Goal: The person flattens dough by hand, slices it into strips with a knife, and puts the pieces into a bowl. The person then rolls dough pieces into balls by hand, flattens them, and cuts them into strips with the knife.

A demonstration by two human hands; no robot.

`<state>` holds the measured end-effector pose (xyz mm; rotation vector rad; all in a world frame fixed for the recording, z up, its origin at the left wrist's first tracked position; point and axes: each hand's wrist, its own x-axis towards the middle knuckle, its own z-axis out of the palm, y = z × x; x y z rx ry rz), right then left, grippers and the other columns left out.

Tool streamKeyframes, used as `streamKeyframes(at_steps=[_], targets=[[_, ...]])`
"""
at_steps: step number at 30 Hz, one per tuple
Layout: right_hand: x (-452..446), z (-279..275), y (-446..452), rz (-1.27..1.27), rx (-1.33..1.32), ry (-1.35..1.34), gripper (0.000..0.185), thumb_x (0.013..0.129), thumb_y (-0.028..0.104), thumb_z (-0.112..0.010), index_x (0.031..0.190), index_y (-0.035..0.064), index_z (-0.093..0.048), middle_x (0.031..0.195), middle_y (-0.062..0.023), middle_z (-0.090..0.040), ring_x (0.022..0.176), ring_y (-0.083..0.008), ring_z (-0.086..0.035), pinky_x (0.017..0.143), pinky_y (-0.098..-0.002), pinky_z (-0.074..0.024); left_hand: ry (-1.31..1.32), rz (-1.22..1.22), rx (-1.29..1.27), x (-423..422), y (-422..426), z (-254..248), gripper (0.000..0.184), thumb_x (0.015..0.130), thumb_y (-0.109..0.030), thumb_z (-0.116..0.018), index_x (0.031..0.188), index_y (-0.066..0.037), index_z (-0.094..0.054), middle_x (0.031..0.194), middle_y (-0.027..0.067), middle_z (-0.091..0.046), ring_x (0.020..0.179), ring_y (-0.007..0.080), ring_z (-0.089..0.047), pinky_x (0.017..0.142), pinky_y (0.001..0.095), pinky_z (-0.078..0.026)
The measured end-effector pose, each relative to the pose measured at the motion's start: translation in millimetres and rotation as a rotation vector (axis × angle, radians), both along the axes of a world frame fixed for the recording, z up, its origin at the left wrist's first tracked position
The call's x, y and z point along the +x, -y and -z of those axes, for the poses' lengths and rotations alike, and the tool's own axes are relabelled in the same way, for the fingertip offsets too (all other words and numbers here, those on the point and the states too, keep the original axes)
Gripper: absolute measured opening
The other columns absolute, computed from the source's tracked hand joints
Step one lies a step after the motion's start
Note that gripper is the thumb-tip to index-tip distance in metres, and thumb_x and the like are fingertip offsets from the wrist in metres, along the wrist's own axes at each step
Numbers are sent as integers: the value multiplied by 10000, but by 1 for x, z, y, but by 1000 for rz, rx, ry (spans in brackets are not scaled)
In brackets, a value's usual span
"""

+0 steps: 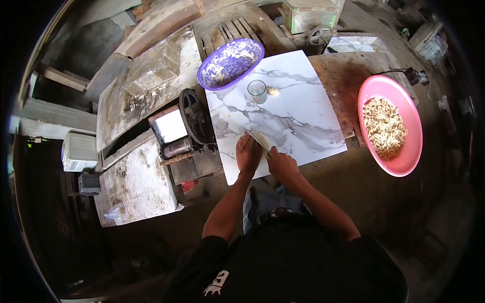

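Near the front edge of a white marble-patterned board [298,118], a pale, ridged strip [260,139] lies between my two hands. My left hand [248,153] rests at its left side, with the fingertips too small to make out. My right hand [284,164] is closed at its lower right end, around something narrow that may be a handle or the strip's end. Farther back on the board stands a clear glass [257,89], with a small pale lump [273,91] beside it.
A purple basin [230,64] with pale residue sits at the board's back left corner. On the right is a pink basin [416,129] of pale twisted pieces. A machine with a dark wheel [196,116] stands at the left, close to the board.
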<state>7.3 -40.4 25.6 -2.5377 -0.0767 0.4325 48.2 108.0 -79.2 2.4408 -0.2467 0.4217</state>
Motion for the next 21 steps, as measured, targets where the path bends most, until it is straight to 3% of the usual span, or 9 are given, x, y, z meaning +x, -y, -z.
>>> streamKeyframes(at_steps=[5, 8, 10, 17, 19, 21], targets=[[14, -4, -3, -45, 50, 96, 255, 868, 195, -539, 1004, -6, -460, 714, -254, -641, 691, -425, -650, 622, -509, -522, 127, 3, 200, 1, -2, 7, 288, 786, -116, -654, 1054, -19, -615, 1148, 149, -603, 1133, 341, -535, 1004, 460, -385], [21, 1, -7, -50, 47, 108, 246, 849, 167, -543, 992, -15, -462, 700, -256, -638, 668, -422, -650, 602, -504, -527, 94, -20, 128, -1, 1, -8, 233, 791, -106, -647, 1005, -17, -623, 1109, 147, -611, 1116, 334, -542, 992, 458, -394], [17, 7, -7, -38, 43, 97, 241, 839, 154, -545, 986, -20, -463, 695, -257, -636, 661, -422, -649, 596, -503, -529, 71, 28, 248, -3, -1, -10, 190, 804, -105, -637, 972, -16, -627, 1084, 142, -613, 1098, 332, -551, 981, 458, -404], [-27, -9, 29, 21, -6, -50, 280, 886, 261, -537, 1000, 12, -478, 752, -252, -646, 743, -446, -644, 665, -537, -514, 132, -19, 185, -5, 3, -9, 204, 828, -115, -617, 1009, -23, -634, 1121, 141, -618, 1126, 335, -546, 1004, 453, -398], [-45, -15, 42, 43, -31, -99, 301, 900, 294, -527, 1021, 22, -479, 766, -253, -647, 758, -456, -637, 682, -549, -505, 144, -68, 55, -7, 3, -5, 230, 844, -123, -608, 1048, -21, -636, 1167, 149, -613, 1149, 332, -540, 1024, 447, -382], [-61, -28, 54, 57, -58, -204, 360, 916, 350, -461, 1092, 37, -481, 866, -258, -657, 858, -446, -642, 756, -557, -494, 171, -93, 21, -7, 2, -4, 236, 839, -113, -599, 1051, -17, -639, 1185, 158, -607, 1127, 341, -552, 999, 433, -403]])
